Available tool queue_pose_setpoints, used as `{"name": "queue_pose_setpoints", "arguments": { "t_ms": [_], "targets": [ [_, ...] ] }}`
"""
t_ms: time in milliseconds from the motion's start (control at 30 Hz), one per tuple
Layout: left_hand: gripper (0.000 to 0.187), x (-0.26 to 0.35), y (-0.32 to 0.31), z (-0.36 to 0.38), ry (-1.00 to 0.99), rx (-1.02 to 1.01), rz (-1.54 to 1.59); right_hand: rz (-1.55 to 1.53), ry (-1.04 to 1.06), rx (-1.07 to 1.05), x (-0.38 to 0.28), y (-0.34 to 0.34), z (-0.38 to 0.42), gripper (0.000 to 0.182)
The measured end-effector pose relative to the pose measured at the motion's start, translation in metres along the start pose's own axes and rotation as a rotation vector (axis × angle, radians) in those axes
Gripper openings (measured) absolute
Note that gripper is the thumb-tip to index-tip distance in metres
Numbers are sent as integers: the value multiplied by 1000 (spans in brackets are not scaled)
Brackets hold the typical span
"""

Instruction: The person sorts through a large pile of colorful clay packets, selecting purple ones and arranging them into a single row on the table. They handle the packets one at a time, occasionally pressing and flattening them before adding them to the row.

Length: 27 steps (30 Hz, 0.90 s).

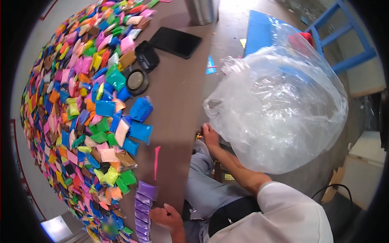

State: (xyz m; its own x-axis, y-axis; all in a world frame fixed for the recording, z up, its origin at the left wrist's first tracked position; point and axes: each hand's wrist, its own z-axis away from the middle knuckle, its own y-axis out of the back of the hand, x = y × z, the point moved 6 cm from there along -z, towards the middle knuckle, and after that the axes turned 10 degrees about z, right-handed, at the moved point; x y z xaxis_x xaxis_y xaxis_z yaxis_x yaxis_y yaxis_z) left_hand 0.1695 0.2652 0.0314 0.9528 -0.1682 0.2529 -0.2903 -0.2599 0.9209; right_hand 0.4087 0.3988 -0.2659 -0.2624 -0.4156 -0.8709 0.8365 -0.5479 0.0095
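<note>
My left hand (167,218) rests closed on the brown table (172,121), fingers curled beside a strip of purple packets (145,206). Whether it pinches the strip's edge cannot be made out. Just off the table edge, my right hand (210,137) is closed at the near side of a large clear plastic bag (279,105). Small yellow-orange bits show by its fingertips, but what it holds is hidden. The bag is puffed out and partly covers a blue surface (259,32). A thin pink strip (157,162) lies on the table above the purple packets.
A big heap of small colourful packets (81,105) covers the table's far side. Near it are a black phone (175,42), a black case (146,56), a roll of tape (137,82) and a metal cup (199,11). A blue chair frame (344,30) stands at upper right.
</note>
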Motion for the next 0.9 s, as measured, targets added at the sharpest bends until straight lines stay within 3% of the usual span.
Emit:
{"name": "queue_pose_setpoints", "arguments": {
  "t_ms": [367, 900],
  "targets": [
    [38, 12, 5, -22, 7, -19, 81, 407, -174, 107, 111, -71, -140, 42],
    [37, 6, 3, -16, 132, -192, 71, 489, -218, 128, 173, -131, -217, 40]
  ]
}}
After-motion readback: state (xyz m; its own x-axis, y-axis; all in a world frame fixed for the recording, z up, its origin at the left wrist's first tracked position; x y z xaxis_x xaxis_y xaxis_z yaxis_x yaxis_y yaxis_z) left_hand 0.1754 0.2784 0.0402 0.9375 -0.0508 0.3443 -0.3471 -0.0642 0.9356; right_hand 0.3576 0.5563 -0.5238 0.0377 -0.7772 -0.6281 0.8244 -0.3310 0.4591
